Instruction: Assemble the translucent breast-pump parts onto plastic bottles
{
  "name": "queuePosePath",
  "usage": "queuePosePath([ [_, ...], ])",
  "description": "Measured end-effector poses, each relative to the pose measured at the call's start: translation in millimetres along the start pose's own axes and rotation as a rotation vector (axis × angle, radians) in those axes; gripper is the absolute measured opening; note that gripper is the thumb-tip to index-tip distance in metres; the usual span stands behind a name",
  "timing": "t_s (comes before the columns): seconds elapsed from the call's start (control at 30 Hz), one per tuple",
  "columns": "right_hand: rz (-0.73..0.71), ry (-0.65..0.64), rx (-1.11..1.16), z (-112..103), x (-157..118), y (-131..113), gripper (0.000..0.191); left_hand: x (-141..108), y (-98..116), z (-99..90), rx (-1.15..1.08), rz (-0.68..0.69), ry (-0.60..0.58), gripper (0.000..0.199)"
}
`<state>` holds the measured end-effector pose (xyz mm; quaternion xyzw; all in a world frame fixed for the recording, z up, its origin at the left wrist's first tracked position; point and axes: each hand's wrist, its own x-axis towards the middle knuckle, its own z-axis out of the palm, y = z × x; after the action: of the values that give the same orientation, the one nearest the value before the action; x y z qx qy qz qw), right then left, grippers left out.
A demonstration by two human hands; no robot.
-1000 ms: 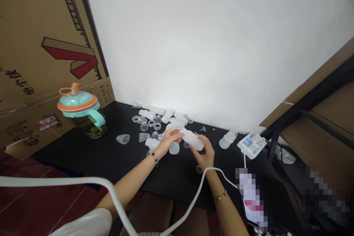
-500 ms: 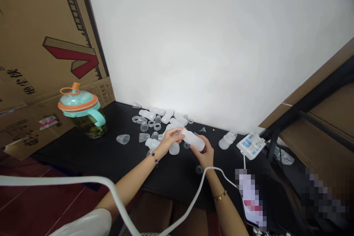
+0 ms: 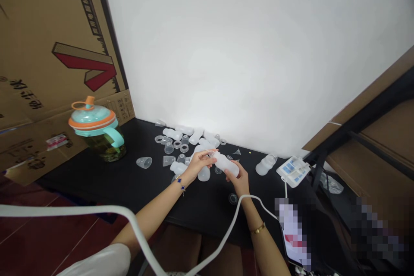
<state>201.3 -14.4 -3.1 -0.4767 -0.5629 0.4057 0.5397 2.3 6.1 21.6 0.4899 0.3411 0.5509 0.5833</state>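
Two bare hands are holding one frosted bottle (image 3: 226,164) above a black table (image 3: 142,189), tilting it with its neck toward the left hand (image 3: 198,164). The left fingers are closing narrowly at the neck, where a small clear part seems to be showing, too small to tell. The right hand (image 3: 238,179) is gripping the wide base, its thumb and fingers curving around it. One bracelet is circling each wrist. Behind and beside the left hand, at least seven loose bottles (image 3: 172,134) are lying in a cluster, with at least four rings (image 3: 184,148) and several clear caps (image 3: 168,161) mixing among them. One clear cover (image 3: 144,163) is lying apart, toward the one orange-and-teal jug (image 3: 97,127). On the other side, one capped bottle (image 3: 266,164) is resting near one white power strip (image 3: 293,171), and one phone (image 3: 295,237) is lying closer to the person. One thick white cable (image 3: 127,213) is crossing the foreground.
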Motion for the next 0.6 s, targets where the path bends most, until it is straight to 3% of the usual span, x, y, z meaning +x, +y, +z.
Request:
queuePosePath([
  [0.23,0.042,-0.111,0.082,-1.1,2.7,-2.7,0.041,-0.6,-1.0,-1.4,0.005,0.006,-0.024,0.058],
  [0.43,0.090,-0.215,0.169,-2.3,5.3,2.1,0.040,0.2,-2.4,-3.2,0.022,0.023,-0.043,0.042],
  [0.6,0.140,-0.271,0.202,-2.8,6.2,4.7,0.043,1.0,-4.9,-4.8,0.010,0.024,-0.060,0.043],
])
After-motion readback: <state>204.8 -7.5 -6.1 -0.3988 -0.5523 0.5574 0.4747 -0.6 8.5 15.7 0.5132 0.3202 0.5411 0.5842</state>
